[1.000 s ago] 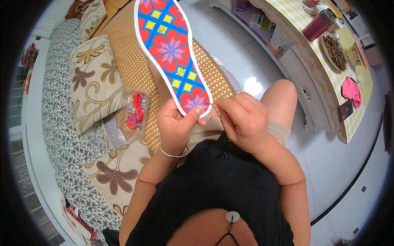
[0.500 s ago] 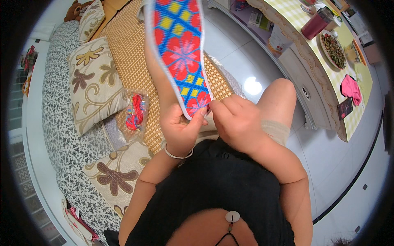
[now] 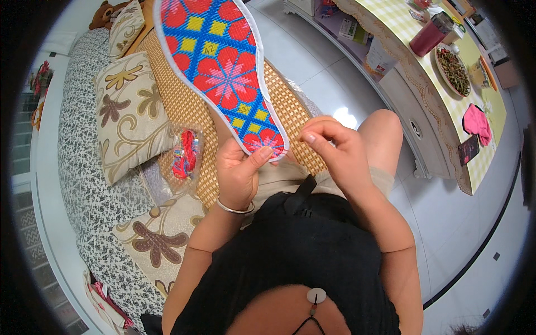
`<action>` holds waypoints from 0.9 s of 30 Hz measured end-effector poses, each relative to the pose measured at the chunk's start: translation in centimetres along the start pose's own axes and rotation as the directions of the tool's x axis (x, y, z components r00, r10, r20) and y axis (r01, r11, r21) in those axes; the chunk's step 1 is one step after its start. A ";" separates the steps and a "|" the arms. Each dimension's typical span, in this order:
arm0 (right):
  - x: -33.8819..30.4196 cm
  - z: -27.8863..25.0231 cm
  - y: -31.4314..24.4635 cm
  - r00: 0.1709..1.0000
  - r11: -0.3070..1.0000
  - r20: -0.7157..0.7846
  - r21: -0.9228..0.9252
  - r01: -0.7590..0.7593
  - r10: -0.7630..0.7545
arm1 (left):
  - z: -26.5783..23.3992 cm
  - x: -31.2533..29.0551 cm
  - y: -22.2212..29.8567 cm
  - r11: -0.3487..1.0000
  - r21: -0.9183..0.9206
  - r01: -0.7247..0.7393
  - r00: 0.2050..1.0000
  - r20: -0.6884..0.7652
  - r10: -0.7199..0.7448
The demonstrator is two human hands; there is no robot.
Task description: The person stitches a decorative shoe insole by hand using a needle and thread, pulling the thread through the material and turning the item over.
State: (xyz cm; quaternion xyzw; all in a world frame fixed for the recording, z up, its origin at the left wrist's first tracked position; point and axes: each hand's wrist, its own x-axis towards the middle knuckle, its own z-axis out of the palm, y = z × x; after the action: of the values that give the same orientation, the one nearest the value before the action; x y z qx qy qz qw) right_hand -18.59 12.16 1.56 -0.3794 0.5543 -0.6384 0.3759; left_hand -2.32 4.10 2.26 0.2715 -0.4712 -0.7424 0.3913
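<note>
An embroidered insole [image 3: 230,78] with red flowers, yellow squares, blue bands and a white edge slants up and to the left across the view. My left hand [image 3: 239,174] grips its narrow lower end, thumb on the stitched face and fingers behind. To the right of that end, apart from it, my right hand [image 3: 338,151] is raised with thumb and forefinger pinched together. Whatever the pinch may hold is too fine to make out. Left of my left hand, a clear plastic bag with bundled red and coloured yarn [image 3: 188,153] lies on the woven mat.
Patterned cushions [image 3: 131,111] lie along the left of the seat with its woven mat [image 3: 167,78]. At right, a table with a checked cloth [image 3: 413,25] bears a dark red flask [image 3: 429,36], a dish of food [image 3: 452,70], a pink cloth [image 3: 476,124] and a phone [image 3: 469,149].
The insole has tilted left and turned its face more toward me. My right hand has left its lower edge and moved right. My left hand keeps its grip.
</note>
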 end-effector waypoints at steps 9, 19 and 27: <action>-0.8 0.7 2.0 0.747 0.415 0.474 0.629 -0.658 0.466 | -1.1 0.0 -0.4 0.993 -0.044 0.110 0.983 0.151 -0.102; 1.2 -0.7 4.2 0.867 0.467 0.101 0.809 -0.357 0.487 | 0.0 -0.4 0.2 0.987 -0.010 0.159 0.957 0.248 -0.152; 0.7 -18.0 2.2 0.898 0.514 -0.346 0.841 0.168 0.271 | -6.6 2.1 2.4 0.860 -0.476 0.184 0.952 0.305 -0.035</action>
State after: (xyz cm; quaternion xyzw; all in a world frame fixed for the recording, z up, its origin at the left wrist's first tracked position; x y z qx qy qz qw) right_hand -35.00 18.96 -2.30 0.0256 0.2478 -0.8828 0.3983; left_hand 2.39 -1.47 1.66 0.0776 -0.2984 -0.8912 0.3326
